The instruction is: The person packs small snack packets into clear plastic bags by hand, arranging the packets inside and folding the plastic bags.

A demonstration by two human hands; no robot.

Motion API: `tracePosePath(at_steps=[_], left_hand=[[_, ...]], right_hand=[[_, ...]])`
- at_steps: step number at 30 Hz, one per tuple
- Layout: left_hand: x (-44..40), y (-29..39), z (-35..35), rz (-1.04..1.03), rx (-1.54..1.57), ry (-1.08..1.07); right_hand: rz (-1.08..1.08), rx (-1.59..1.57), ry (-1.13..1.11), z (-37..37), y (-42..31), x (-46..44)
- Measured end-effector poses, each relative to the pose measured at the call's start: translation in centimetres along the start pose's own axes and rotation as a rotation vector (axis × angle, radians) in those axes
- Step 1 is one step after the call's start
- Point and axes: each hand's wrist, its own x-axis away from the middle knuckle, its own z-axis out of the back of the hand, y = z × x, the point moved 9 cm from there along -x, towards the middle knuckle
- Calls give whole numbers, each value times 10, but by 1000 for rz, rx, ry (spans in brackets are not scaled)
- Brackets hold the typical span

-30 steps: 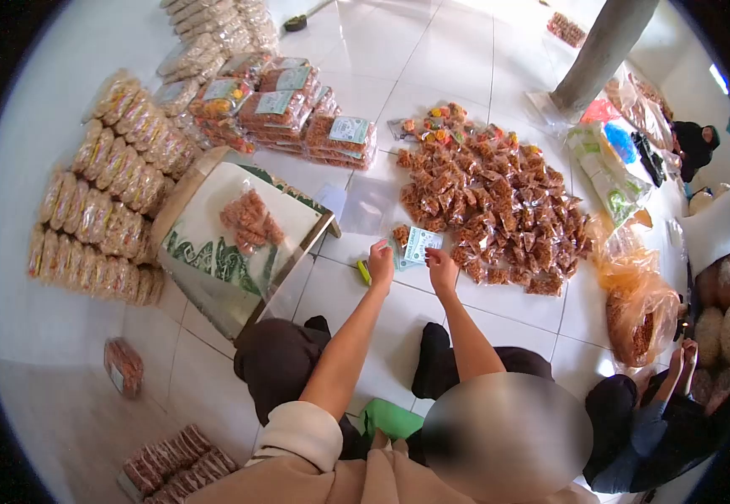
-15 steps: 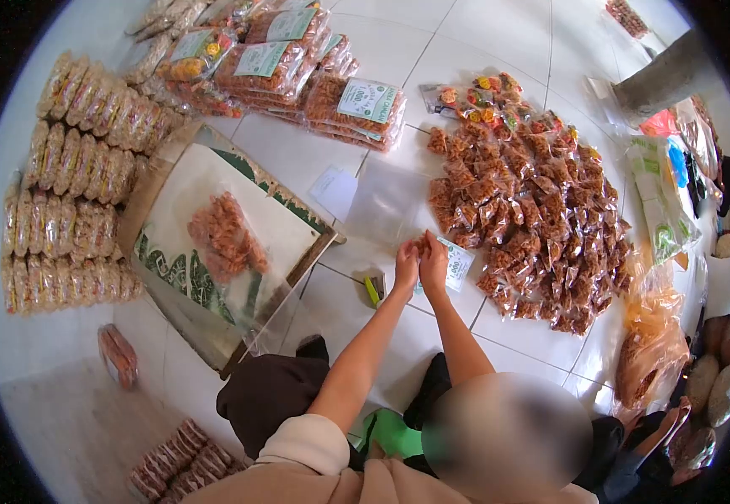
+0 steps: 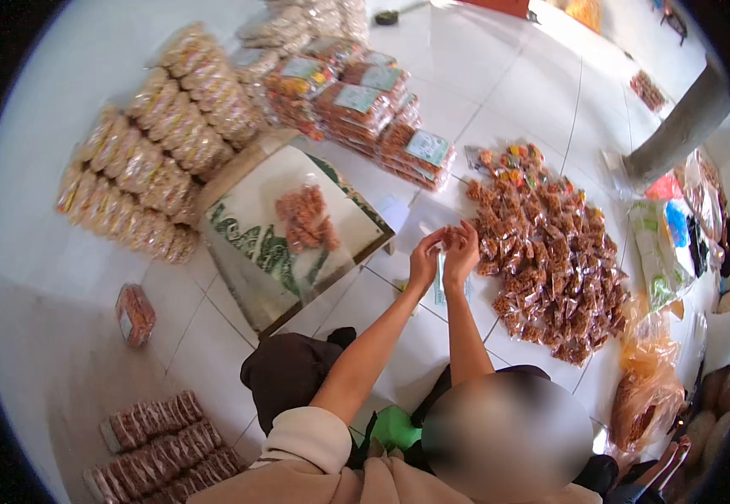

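My left hand (image 3: 424,259) and my right hand (image 3: 461,250) are close together at the left edge of a heap of small brown snack packets (image 3: 550,260). Their fingers curl in around something small, which I cannot make out clearly. Under the hands a pale printed label card (image 3: 440,281) lies on the white tiles. To the left, a low table (image 3: 251,189) bears a clear bag of brown snacks (image 3: 304,218). A clear plastic sheet (image 3: 432,210) lies just beyond my hands.
Stacked labelled packs (image 3: 356,101) and rows of pale bagged snacks (image 3: 142,155) stand at the back left. Brown packs (image 3: 159,454) lie lower left. An orange bag (image 3: 646,386), a grey pillar (image 3: 680,126) and another person's hands (image 3: 672,462) are at right.
My hands were apart a second ago and have come together over the label card, beside the heap. The camera view has shifted, and the scene sits differently in it.
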Motion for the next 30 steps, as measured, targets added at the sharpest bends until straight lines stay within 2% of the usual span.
tracePosePath(at_steps=[1,3,4,5,7,8,9,10,11,13,15,17,19,20,21,22,23,25,27,29,30], left_hand=[[5,27,1,-167,-186,-4],[18,73,11,-449,-536,165],[22,94,19,-602,-518,284],[24,101,27,-626,-516,293],[26,97,35,-22,-76,29],[37,112,37,60,151,4],[45,132,46,24,74,-92],[45,144,57,-101,46,-189],[46,155,66,-225,18,-281],[61,170,90,-188,-3,-264],[84,182,101,-313,-286,-379],[97,176,120,-298,-377,-383],[107,164,141,-429,-896,-277],[108,142,158,-285,-1037,-304],[117,136,165,-269,-1030,-307],[129,122,170,-219,-1318,-333],[138,110,176,-167,-1608,-355],[142,92,178,-198,-1597,-382],[142,94,176,-364,-1546,-242],[138,88,175,-391,-1614,-214],[134,90,174,-434,-1682,-164]], right_hand=[[-105,-116,-14,1,-10,6],[-36,-134,15,7,-44,20],[-30,-251,16,5,-50,26],[-26,-368,17,3,-54,32],[-35,-437,-31,-2,-71,51],[-34,-518,-109,-6,-89,66],[-34,-599,-188,-12,-105,80],[-45,-589,-305,-23,-111,91],[-35,-596,-317,-24,-115,99],[-184,-465,-638,-50,-120,135],[-178,-530,-670,-55,-121,155],[-244,-568,-665,-56,-101,165],[-302,-562,-596,-47,-79,181],[-420,-669,-392,-33,-55,189],[-528,-768,-182,-20,-30,199],[-581,-781,-37,-11,-7,210],[-589,-773,-39,-11,7,219],[-767,-698,109,1,49,249],[-831,-649,84,0,64,266],[-820,-715,-143,-22,44,275],[-852,-728,-172,-28,45,279]])
